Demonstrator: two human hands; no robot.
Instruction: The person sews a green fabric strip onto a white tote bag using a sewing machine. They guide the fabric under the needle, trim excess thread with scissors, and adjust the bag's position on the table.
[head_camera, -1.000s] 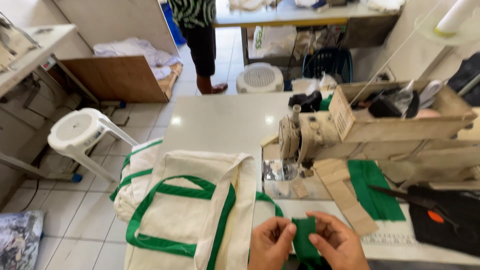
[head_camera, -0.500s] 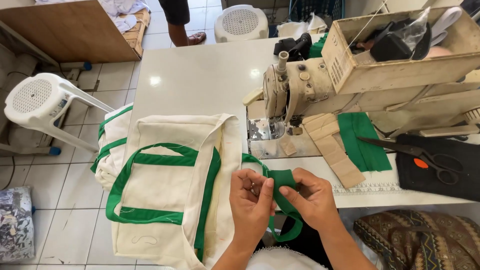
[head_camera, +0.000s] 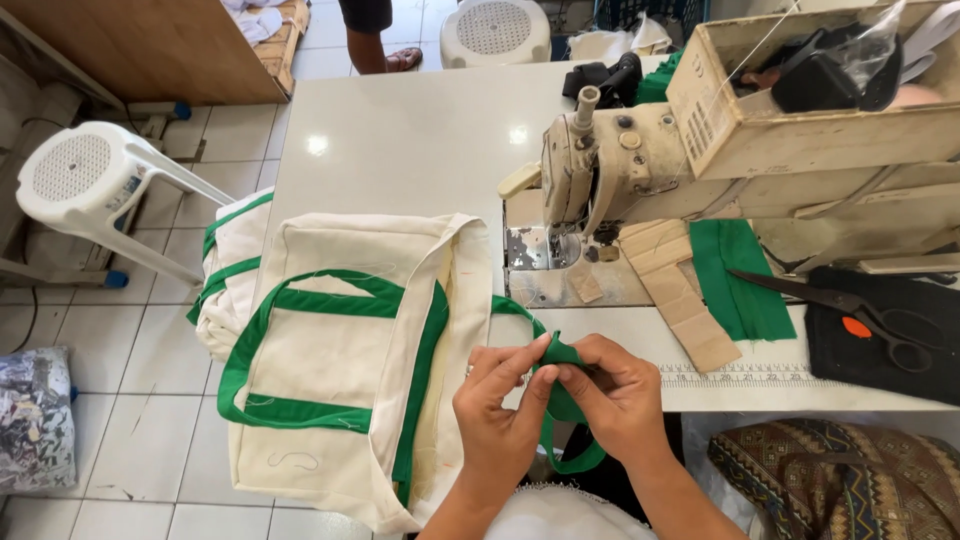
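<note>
A green fabric strap (head_camera: 560, 352) is pinched between my two hands near the front edge of the white sewing table (head_camera: 400, 140). My left hand (head_camera: 500, 410) grips its left side and my right hand (head_camera: 615, 390) folds its tip with thumb and fingers. The strap loops down below my hands and runs left to a cream canvas bag (head_camera: 340, 350) with green trim, which lies over the table's left front corner. The beige sewing machine (head_camera: 620, 170) stands just beyond my hands, its needle plate (head_camera: 540, 265) bare.
Black scissors (head_camera: 860, 305) lie on a dark cloth at the right, beside green fabric (head_camera: 740, 280) and a tan strip (head_camera: 680, 290). An open box (head_camera: 800, 90) sits on the machine. White plastic stools (head_camera: 90, 180) stand left and far. A person's legs (head_camera: 375, 35) appear at the top.
The view has moved closer and lower over the table. My hands keep hold of the green strap and have raised it slightly toward the machine, folding its end.
</note>
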